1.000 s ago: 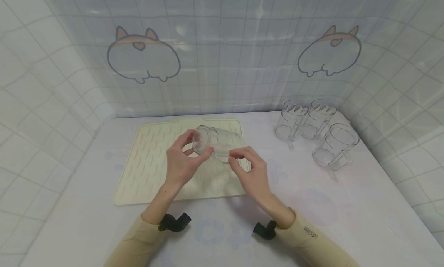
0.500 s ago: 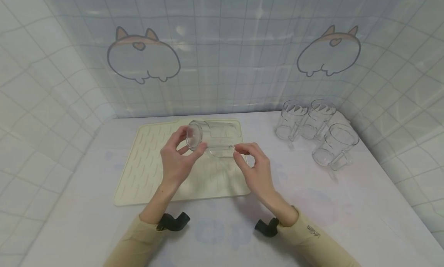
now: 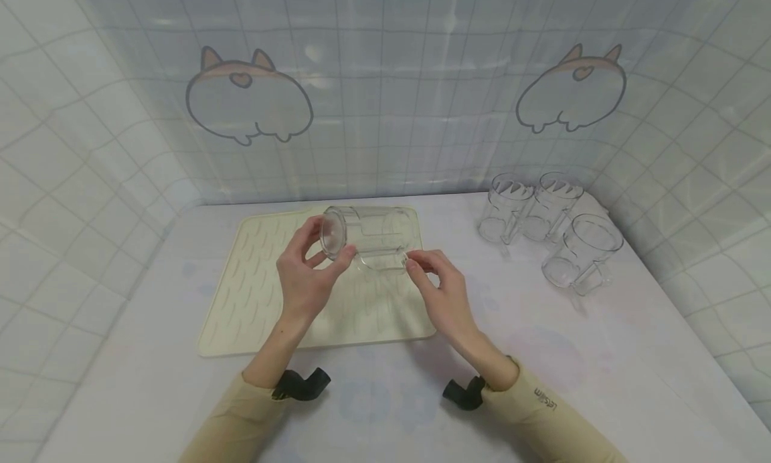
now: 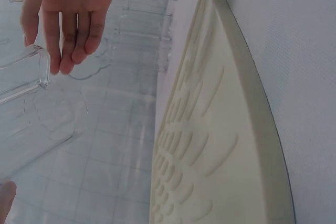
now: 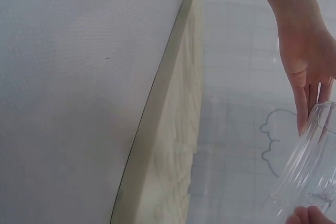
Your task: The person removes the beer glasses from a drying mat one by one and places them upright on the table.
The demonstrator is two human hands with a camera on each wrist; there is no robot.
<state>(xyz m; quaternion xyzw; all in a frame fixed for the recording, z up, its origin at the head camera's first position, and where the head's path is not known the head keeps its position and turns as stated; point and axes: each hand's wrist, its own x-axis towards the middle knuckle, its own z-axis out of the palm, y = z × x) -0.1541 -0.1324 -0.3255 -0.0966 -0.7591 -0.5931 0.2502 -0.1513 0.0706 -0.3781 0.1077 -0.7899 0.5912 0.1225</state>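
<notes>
A clear glass mug (image 3: 376,230) lies on its side in the air above a cream ridged mat (image 3: 241,309). My left hand (image 3: 308,275) grips its thick round end, fingers behind and thumb in front. At the handle's right end, the thumb and fingers of my right hand (image 3: 444,288) pinch the glass. From the left wrist, the mug (image 4: 37,124) shows its handle up by the right hand (image 4: 73,11). The right wrist view has the left hand (image 5: 307,51) around one end of the mug (image 5: 310,156), cut off by the frame edge.
Three more glass mugs stand upright at the back right: one mug (image 3: 496,212), a second mug (image 3: 542,215) beside it, and a nearer mug (image 3: 578,249). A tiled-pattern wall sheet (image 3: 397,115) rises behind the white table (image 3: 530,383).
The mug has shifted left and slightly away, turning nearly level. Both hands still hold it; the left moved left with it, and the right went slightly right. Little differs in the last half second.
</notes>
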